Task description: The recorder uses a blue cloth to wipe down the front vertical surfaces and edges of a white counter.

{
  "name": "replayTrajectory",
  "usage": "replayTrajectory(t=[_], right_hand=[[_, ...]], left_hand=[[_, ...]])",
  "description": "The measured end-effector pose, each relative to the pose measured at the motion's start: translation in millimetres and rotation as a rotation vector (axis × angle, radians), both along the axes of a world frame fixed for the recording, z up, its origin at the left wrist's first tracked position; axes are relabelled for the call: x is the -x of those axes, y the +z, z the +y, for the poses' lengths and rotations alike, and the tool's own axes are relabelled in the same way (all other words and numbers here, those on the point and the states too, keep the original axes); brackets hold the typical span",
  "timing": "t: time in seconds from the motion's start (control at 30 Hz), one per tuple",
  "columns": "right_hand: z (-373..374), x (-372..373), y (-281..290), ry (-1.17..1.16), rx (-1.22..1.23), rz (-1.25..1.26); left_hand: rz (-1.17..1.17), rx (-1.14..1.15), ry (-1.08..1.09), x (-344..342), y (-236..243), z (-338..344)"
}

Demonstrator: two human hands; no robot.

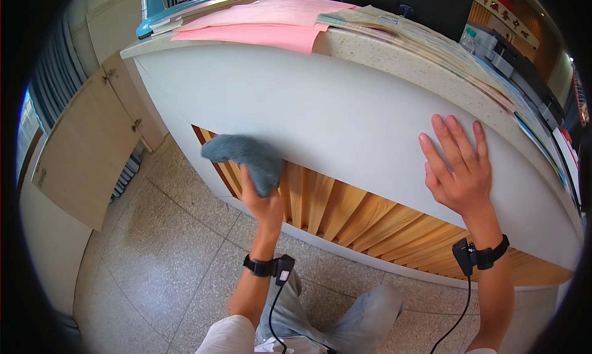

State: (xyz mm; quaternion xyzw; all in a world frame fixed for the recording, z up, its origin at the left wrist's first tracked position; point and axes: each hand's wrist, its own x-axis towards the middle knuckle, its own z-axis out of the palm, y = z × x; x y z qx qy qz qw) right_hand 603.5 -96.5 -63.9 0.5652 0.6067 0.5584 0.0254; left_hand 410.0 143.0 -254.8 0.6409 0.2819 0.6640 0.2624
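A grey-blue cleaning cloth (pixel 250 155) is bunched in my left hand (pixel 262 206), whose fingers are mostly hidden beneath it. The cloth lies against the lower left of the white counter front (pixel 345 113), overlapping the upper edge of the wooden slat panel (pixel 345 209). Further right, my right hand (pixel 459 169) rests flat on the white front, fingers spread and pointing up, with nothing in it. Each wrist wears a black strap with a small box and a cable.
On the speckled countertop (pixel 370 49) lie pink sheets (pixel 259 21) and stacks of paper, with a black monitor (pixel 394 3) behind. A dark printer-like device (pixel 524 77) stands at the right. At the left, a wooden cabinet door (pixel 86 150) hangs open above the speckled floor (pixel 160 243).
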Motion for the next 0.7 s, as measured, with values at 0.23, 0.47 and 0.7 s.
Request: replayTrajectory(t=[0.23,0.47,0.7], right_hand=[[3,-4,-7,-0.011,-0.038,-0.048],[7,-7,-4,0.001,-0.060,-0.037],[7,-6,-2,0.024,-0.045,0.012]], left_hand=[[0.265,-0.230,0.111,-32,-114,-24],[0.330,0.332,-0.086,-9,-169,-53],[0.071,0.071,-0.087,-11,-40,-37]])
